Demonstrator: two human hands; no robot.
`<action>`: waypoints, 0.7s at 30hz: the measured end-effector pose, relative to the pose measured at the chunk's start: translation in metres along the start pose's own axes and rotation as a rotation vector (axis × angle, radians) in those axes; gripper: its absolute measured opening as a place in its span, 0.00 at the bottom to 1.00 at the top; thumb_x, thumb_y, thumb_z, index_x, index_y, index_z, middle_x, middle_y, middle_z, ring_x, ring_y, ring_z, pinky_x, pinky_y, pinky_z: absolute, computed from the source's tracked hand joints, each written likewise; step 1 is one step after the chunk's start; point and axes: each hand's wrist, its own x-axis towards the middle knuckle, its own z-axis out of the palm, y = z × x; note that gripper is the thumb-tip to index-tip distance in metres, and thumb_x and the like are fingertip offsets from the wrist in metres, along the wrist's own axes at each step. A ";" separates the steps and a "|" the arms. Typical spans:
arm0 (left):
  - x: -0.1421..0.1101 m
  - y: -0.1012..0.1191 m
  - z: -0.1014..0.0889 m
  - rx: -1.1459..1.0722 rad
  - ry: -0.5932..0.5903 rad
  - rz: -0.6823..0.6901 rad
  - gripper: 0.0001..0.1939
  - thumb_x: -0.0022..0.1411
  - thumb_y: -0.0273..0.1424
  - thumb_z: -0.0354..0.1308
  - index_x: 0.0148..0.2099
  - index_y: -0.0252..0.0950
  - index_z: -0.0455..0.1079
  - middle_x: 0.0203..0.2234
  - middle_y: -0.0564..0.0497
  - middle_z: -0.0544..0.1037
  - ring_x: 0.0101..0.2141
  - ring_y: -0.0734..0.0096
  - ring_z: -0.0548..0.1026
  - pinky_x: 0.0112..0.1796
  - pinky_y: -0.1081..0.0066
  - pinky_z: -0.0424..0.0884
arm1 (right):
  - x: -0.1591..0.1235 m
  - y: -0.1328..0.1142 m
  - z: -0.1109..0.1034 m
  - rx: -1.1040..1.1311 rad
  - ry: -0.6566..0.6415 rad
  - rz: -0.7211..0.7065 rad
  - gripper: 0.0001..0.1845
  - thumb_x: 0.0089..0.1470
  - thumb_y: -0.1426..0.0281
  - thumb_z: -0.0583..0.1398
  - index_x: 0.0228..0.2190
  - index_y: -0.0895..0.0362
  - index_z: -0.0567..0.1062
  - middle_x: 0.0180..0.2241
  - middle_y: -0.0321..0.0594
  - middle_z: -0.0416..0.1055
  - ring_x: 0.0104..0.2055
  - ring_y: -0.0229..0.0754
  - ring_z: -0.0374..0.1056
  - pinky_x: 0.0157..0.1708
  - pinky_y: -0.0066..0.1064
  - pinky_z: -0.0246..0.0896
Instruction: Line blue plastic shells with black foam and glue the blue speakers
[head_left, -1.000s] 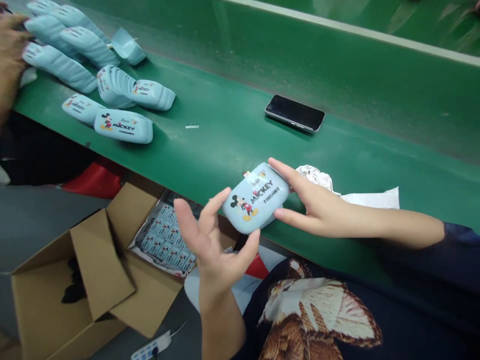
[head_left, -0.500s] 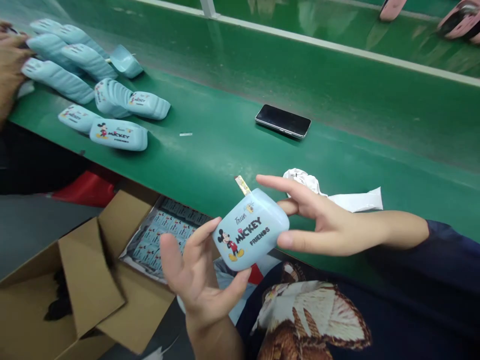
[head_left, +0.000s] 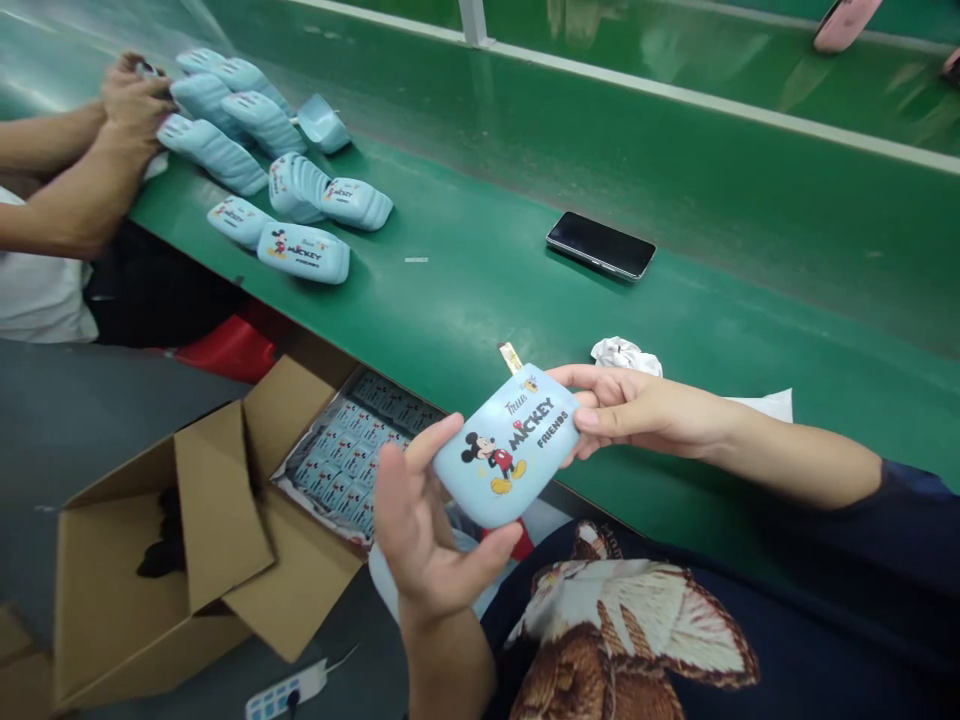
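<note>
A light blue plastic shell [head_left: 517, 440] printed with a cartoon mouse and "True Mickey Friends" is held in front of me, above the bench's near edge. My left hand [head_left: 435, 530] grips its lower left end between thumb and fingers. On its right end, my right hand [head_left: 619, 410] pinches with the thumb on the printed face and fingers behind. A small yellowish strip [head_left: 511, 357] sticks out past the shell's upper edge; what it is attached to is hidden. Crumpled white paper [head_left: 626, 355] lies just behind my right hand.
A black phone [head_left: 600, 246] lies on the green bench [head_left: 465, 310]. Several nested blue shells [head_left: 304, 252] stand at the left, near a co-worker's hands [head_left: 135, 100]. Below are an open carton [head_left: 120, 570], a box of printed blue pieces [head_left: 345, 460] and a power strip [head_left: 289, 692].
My right hand has closed from spread fingers to a grip on the shell's right end. The view has shifted left, showing more of the co-worker's arms.
</note>
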 end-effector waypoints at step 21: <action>0.035 -0.036 0.039 0.886 -0.659 0.034 0.49 0.56 0.37 0.67 0.74 0.39 0.48 0.64 0.31 0.66 0.64 0.33 0.62 0.60 0.31 0.55 | -0.057 -0.049 -0.002 -1.340 0.391 -0.386 0.28 0.67 0.56 0.57 0.64 0.50 0.64 0.60 0.41 0.70 0.60 0.51 0.68 0.58 0.43 0.67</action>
